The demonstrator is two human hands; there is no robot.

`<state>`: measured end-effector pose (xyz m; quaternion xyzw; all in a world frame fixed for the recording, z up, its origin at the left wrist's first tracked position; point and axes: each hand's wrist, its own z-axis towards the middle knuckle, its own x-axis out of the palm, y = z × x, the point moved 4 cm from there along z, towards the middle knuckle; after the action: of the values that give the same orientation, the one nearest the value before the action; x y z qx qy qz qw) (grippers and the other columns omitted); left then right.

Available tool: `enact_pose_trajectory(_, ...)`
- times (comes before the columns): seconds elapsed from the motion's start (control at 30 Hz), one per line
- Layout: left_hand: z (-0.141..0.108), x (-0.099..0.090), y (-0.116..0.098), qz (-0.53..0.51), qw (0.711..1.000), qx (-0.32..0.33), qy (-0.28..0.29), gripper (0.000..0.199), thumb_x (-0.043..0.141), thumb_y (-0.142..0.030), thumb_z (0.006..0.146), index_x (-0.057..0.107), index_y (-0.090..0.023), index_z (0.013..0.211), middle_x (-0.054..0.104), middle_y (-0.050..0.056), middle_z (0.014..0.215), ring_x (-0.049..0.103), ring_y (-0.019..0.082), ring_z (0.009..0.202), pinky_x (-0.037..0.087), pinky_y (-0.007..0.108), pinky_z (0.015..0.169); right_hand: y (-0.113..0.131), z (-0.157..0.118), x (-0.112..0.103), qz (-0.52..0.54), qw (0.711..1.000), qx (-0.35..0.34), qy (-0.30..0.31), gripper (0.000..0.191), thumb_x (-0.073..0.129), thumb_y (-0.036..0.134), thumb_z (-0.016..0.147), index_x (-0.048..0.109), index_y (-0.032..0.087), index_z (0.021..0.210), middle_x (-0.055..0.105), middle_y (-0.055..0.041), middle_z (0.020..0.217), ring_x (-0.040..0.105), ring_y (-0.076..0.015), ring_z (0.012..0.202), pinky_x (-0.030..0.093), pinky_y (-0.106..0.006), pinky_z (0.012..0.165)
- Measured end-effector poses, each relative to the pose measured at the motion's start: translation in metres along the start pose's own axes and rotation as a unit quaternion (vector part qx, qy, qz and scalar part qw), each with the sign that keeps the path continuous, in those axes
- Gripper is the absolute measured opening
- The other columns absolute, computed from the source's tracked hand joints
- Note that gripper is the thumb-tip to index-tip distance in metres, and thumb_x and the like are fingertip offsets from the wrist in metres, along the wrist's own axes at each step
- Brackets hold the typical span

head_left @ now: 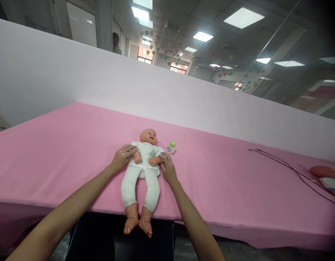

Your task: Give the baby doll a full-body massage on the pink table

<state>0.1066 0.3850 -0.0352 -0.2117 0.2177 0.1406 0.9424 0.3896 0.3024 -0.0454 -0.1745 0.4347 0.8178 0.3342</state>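
Note:
A baby doll (146, 154) in a white top and white trousers lies on its back on the pink-covered table (216, 177). Its head points toward the wall and its bare feet stick out over the near edge. My left hand (124, 156) is closed about the doll's arm on the left, fingers over the sleeve. On the opposite side, my right hand (168, 167) grips the other arm near the sleeve end. Both thumbs are partly hidden. Close to the doll's shoulder, beyond my right hand, lies a small clear bottle (171, 148) with a green cap.
Dark cables (287, 166) run across the right of the table toward a second doll (326, 174), cut off by the frame edge. A white low wall (156, 94) with glass above it borders the far side. Someone (117, 44) is in the background, upper left.

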Motion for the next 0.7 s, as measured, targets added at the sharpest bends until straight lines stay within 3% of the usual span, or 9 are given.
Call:
enact_pose_trajectory(0.17, -0.001, -0.002, 0.004, -0.007, 0.999, -0.041, -0.001, 0.031, 0.051, -0.023, 0.101, 0.078, -0.025, 0.116, 0.076, 0.009, 0.12, 0.067, 0.026, 0.112, 0.057, 0.044, 0.096, -0.009, 0.0, -0.001, 0.052, 0.997, 0.028, -0.045, 0.036, 0.052, 0.024, 0.09, 0.065, 0.022, 0.123, 0.06, -0.0131, 0.139, 0.058, -0.0276, 0.13, 0.054, -0.047, 0.106)
enact_pose_trajectory(0.33, -0.002, -0.006, 0.013, -0.057, 0.982, -0.176, -0.029, 0.031, 0.06, -0.035, 0.098, 0.075, -0.023, 0.121, 0.075, 0.008, 0.125, 0.066, 0.026, 0.115, 0.054, 0.04, 0.098, -0.019, 0.002, -0.011, 0.175, 0.961, 0.167, -0.132, 0.046, 0.07, 0.043, 0.087, 0.058, 0.021, 0.126, 0.07, -0.0109, 0.122, 0.071, -0.0227, 0.093, 0.06, -0.036, 0.078)
enact_pose_trajectory(0.53, -0.006, -0.009, 0.035, -0.12, 0.928, -0.335, -0.108, 0.025, 0.07, -0.038, 0.084, 0.075, -0.018, 0.098, 0.076, 0.006, 0.092, 0.064, 0.019, 0.072, 0.053, 0.032, 0.069, -0.033, 0.002, -0.025, 0.269, 0.902, 0.258, -0.216, 0.057, 0.079, 0.056, 0.08, 0.055, 0.02, 0.116, 0.073, -0.0041, 0.084, 0.068, -0.0182, 0.063, 0.052, -0.026, 0.052)
enact_pose_trajectory(0.7, -0.008, -0.015, 0.046, -0.143, 0.907, -0.36, -0.166, 0.026, 0.073, -0.038, 0.081, 0.072, -0.016, 0.095, 0.076, 0.008, 0.095, 0.069, 0.024, 0.088, 0.055, 0.035, 0.08, -0.039, 0.001, -0.024, 0.276, 0.89, 0.283, -0.229, 0.053, 0.08, 0.057, 0.078, 0.052, 0.022, 0.105, 0.071, -0.0023, 0.078, 0.068, -0.0182, 0.06, 0.052, -0.026, 0.05)
